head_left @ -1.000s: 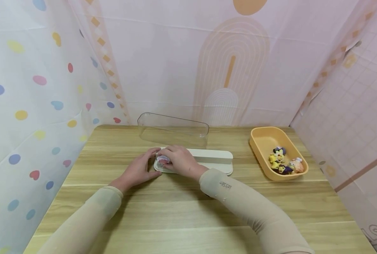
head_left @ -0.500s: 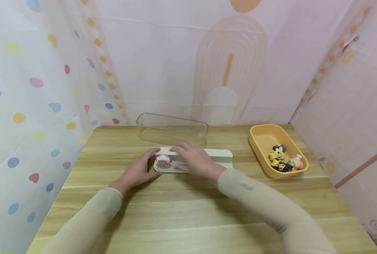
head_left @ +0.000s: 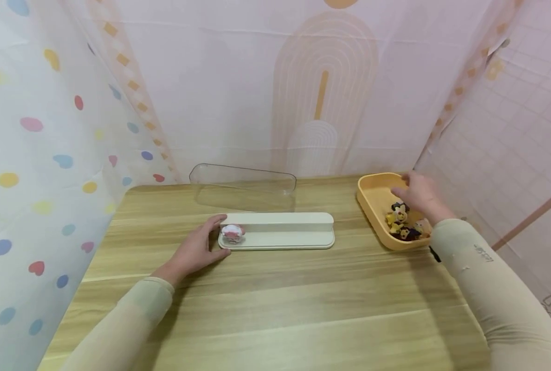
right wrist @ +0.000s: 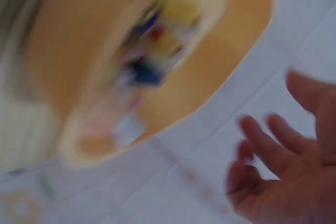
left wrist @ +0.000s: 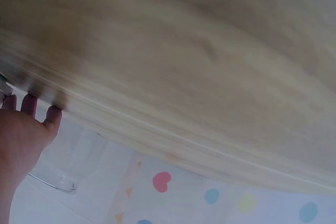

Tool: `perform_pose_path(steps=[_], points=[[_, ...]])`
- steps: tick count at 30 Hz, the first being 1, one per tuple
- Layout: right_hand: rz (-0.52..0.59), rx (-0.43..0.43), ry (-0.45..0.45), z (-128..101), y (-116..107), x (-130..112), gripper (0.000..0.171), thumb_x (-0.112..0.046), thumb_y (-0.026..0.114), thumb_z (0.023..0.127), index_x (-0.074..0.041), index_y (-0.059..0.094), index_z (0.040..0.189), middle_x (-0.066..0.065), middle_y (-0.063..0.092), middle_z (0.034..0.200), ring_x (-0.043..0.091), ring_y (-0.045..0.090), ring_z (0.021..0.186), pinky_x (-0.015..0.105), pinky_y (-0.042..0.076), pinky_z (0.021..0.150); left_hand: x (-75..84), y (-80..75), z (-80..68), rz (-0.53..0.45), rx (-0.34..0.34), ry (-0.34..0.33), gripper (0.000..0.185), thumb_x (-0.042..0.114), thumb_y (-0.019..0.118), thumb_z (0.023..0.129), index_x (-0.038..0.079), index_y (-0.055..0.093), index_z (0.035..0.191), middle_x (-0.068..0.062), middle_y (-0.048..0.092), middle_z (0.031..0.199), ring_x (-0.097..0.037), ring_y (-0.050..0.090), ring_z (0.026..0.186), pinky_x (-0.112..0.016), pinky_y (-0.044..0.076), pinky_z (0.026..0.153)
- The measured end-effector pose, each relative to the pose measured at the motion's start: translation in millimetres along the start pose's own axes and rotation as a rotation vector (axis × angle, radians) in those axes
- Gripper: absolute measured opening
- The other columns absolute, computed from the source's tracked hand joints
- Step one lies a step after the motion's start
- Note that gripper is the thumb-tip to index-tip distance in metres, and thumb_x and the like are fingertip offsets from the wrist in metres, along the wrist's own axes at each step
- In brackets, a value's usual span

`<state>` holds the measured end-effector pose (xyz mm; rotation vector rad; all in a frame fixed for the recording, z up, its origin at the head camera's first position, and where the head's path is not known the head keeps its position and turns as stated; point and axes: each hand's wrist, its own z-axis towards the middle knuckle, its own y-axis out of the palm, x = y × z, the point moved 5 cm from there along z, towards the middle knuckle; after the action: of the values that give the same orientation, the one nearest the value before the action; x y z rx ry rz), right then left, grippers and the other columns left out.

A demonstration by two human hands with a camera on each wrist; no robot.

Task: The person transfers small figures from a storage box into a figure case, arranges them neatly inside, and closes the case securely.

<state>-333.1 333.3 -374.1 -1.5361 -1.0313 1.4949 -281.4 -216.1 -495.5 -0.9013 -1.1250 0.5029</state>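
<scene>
Right hand (head_left: 419, 195) moved over orange tray (head_left: 371, 200), fingers loose, empty, left hand (head_left: 196, 249) flat against white stand (head_left: 284, 238), sleeve lettering unreadable

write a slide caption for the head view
Left hand rests against the white tray holding one figure; right hand hovers open over the orange bin of toys.

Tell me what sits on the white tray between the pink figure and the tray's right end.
Nothing: in the head view the white tray is bare from the pink figure at its left end to its right end.
</scene>
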Motion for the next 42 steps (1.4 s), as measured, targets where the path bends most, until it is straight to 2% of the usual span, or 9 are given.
perform_pose_path(steps=[4,8,11,14,18,22,26,36,42], points=[[-0.024,-0.195,0.095,-5,7,31,0.081,-0.039,0.068,0.104,0.018,0.039,0.153,0.043,0.044,0.153,0.059,0.048,0.137,0.068,0.044,0.113,-3.0,-1.4,-0.7,0.002,-0.002,0.006,0.096,0.027,0.091,0.087,0.019,0.035,0.163,-0.023,0.062,0.151,-0.047,0.057,0.141,-0.067,0.042,0.119],[0.032,-0.303,0.172,-10,22,42,0.075,-0.033,0.075,0.101,0.018,0.045,0.147,0.041,0.049,0.144,0.048,0.058,0.118,0.052,0.062,0.086,-3.8,-2.5,-1.4,0.0,-0.004,0.005,0.095,0.027,0.091,0.087,0.018,0.035,0.163,-0.024,0.062,0.151,-0.046,0.056,0.142,-0.067,0.042,0.119],[0.026,-0.324,0.18,-9,27,44,0.055,-0.03,0.078,0.1,0.014,0.06,0.128,0.03,0.062,0.12,0.033,0.059,0.097,0.036,0.057,0.069,-3.3,-2.9,-1.7,-0.004,-0.003,0.009,0.095,0.026,0.091,0.086,0.018,0.035,0.163,-0.024,0.062,0.151,-0.046,0.056,0.142,-0.066,0.042,0.119],[-0.119,-0.311,0.097,-4,29,42,0.036,-0.035,0.078,0.099,0.0,0.069,0.095,0.013,0.067,0.087,0.026,0.058,0.08,0.034,0.049,0.069,-1.8,-2.5,-2.4,0.0,0.0,0.011,0.095,0.027,0.092,0.086,0.018,0.035,0.163,-0.024,0.062,0.151,-0.046,0.056,0.142,-0.066,0.043,0.118],[-0.25,-0.273,0.017,2,34,33,0.041,-0.045,0.076,0.096,-0.009,0.065,0.079,0.006,0.063,0.072,0.023,0.056,0.069,0.037,0.045,0.065,-0.2,-1.6,-3.7,0.005,0.0,0.009,0.095,0.027,0.092,0.086,0.017,0.036,0.162,-0.024,0.063,0.15,-0.046,0.057,0.141,-0.066,0.043,0.118],[-0.214,-0.247,-0.007,5,42,26,0.054,-0.046,0.075,0.094,0.005,0.069,0.111,0.024,0.074,0.104,0.034,0.066,0.089,0.049,0.055,0.08,1.2,-0.4,-2.1,0.007,-0.007,0.01,0.095,0.026,0.092,0.086,0.017,0.036,0.162,-0.025,0.063,0.15,-0.046,0.057,0.142,-0.066,0.043,0.119],[-0.105,-0.25,-0.04,12,49,25,0.078,-0.044,0.075,0.096,0.018,0.055,0.138,0.038,0.063,0.137,0.051,0.064,0.121,0.063,0.051,0.106,3.0,0.2,-0.8,0.008,-0.015,0.005,0.095,0.026,0.092,0.086,0.017,0.035,0.163,-0.025,0.063,0.15,-0.047,0.056,0.142,-0.067,0.043,0.118],[0.078,-0.136,-0.003,14,61,25,0.07,-0.036,0.081,0.091,0.012,0.054,0.134,0.031,0.069,0.122,0.039,0.067,0.107,0.052,0.056,0.092,-0.4,2.9,0.5,0.012,-0.015,0.006,0.095,0.027,0.091,0.087,0.017,0.035,0.163,-0.023,0.062,0.152,-0.047,0.056,0.142,-0.067,0.042,0.119],[-0.101,0.045,-0.127,13,66,19,0.062,-0.024,0.082,0.093,0.004,0.053,0.14,0.031,0.066,0.117,0.041,0.068,0.094,0.056,0.057,0.081,-3.1,4.3,2.0,0.012,-0.006,0.016,0.095,0.027,0.092,0.086,0.017,0.036,0.163,-0.023,0.063,0.151,-0.047,0.056,0.142,-0.067,0.043,0.118]])
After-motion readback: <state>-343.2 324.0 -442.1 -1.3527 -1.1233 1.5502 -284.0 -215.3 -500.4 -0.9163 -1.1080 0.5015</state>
